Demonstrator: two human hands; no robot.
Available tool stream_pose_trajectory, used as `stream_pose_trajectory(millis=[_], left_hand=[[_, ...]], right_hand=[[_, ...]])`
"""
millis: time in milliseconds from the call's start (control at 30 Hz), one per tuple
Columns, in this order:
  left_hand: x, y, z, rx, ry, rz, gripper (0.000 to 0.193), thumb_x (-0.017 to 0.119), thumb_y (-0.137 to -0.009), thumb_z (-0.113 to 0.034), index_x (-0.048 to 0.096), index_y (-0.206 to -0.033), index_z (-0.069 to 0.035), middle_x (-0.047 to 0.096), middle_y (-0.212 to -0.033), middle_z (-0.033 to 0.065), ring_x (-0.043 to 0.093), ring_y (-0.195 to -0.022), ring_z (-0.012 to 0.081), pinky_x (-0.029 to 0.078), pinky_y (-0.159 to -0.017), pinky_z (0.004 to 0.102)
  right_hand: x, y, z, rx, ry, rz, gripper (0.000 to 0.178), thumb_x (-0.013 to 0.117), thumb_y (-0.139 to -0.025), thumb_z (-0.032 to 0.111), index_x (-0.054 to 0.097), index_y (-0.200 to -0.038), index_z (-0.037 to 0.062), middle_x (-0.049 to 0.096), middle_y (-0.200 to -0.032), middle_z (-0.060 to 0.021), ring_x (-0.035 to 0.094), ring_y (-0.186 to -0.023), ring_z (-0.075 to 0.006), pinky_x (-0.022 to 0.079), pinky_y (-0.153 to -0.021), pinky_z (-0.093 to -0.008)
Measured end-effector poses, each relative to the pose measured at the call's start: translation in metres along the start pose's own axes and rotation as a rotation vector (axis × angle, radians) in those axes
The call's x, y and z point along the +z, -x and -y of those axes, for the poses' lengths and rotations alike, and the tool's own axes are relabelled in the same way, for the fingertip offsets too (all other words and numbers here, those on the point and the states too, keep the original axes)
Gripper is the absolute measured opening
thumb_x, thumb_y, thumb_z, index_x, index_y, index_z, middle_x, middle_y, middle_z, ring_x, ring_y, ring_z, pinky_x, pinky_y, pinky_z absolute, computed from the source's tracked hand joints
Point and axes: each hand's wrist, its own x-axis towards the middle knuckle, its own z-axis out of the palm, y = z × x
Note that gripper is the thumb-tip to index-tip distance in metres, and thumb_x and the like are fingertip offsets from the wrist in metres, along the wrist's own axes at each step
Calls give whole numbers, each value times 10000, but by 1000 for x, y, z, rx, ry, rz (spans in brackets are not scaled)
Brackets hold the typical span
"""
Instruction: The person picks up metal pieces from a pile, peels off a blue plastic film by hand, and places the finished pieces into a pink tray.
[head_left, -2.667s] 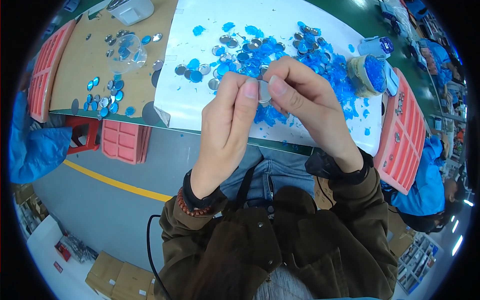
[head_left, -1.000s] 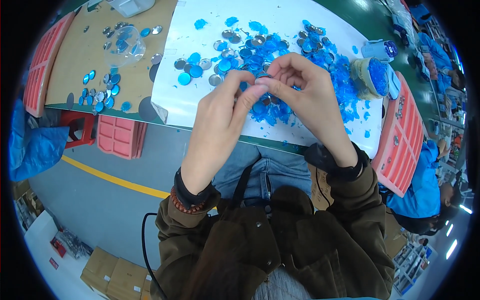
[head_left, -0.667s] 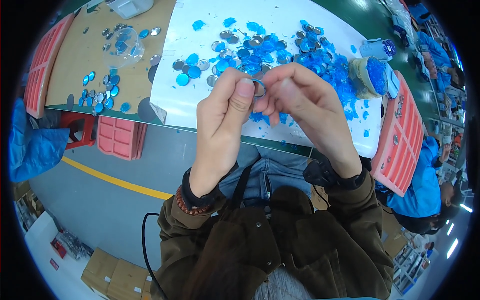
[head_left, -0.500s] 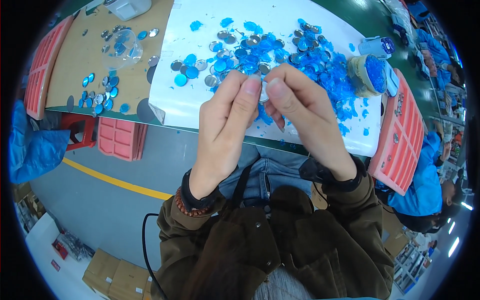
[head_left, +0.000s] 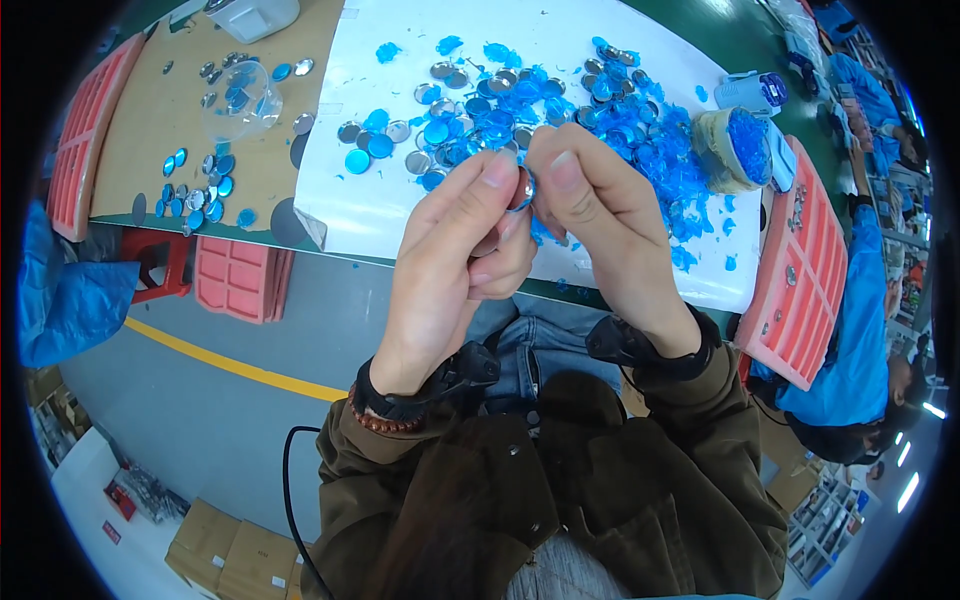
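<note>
Disc [head_left: 523,189], one: small, round, silver with a bluish rim; held tilted above the white sheet [head_left: 375,222], in front of the scattered pieces.

Left hand [head_left: 445,245], one: disc clamped between thumb and forefinger; remaining fingers curled beneath.

Right hand [head_left: 620,220], one: thumb and forefinger bent close together at the disc's right edge; whether the disc is also pinched there cannot be made out.

Loose discs [head_left: 380,146], many: silver and blue faces shown, spread over the sheet beyond the hands, partly overlapped.

Blue film [head_left: 690,170], in crumpled scraps: mixed among the loose discs and heaped toward the right.

Tub [head_left: 713,152], one: stained, filled with more blue film; stood at the right of the sheet.

Brown board [head_left: 140,130], one: laid to the left of the sheet, further discs scattered upon it.

Clear cup [head_left: 228,122], one: placed on the board, blue discs seen in or through it.

Pink trays, two at the table's ends: one at left [head_left: 95,135], one at right [head_left: 815,265], the latter with a few small metal pieces on it.
</note>
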Motion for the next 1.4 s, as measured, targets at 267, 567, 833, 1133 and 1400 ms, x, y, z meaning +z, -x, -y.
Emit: stream_pose_trajectory(millis=[267,567,833,1133,1400], left_hand=[[3,-1,1,8,-14,-42,258,380,-889,-290,423,-772,-64,291,-499,-47,215,-418,28,145,-386,191],[3,-2,-3,38,-185,-125,272,390,-888,-290,440,-763,-54,313,-515,-43,231,-437,25,163,-401,191],[5,-6,11,226,-549,-279,275,391,-887,-284,448,-757,-48,320,-514,-40,234,-436,24,173,-403,189],[-2,0,-9,-206,95,21,268,353,-892,-255,355,-675,-97,241,-437,-43,176,-354,35,135,-365,207],[6,-1,0,-7,-285,-201,259,368,-890,-263,386,-706,-81,289,-480,-45,201,-391,21,136,-375,191]], right_hand=[[-2,-2,1,13,50,15,232,401,-889,228,452,-795,22,410,-720,-8,363,-635,-79,307,-571,-204],[-11,2,7,182,55,63,212,397,-877,218,483,-836,29,404,-708,9,352,-615,-66,288,-545,-193],[-16,0,17,288,339,86,152,420,-844,135,468,-771,11,384,-658,12,323,-568,-73,270,-511,-199],[-20,-2,2,3,420,100,135,419,-830,107,440,-736,13,388,-664,13,308,-563,-74,255,-499,-202],[-17,3,13,394,-11,151,177,394,-851,197,464,-790,47,402,-668,27,337,-569,-51,266,-493,-187]])
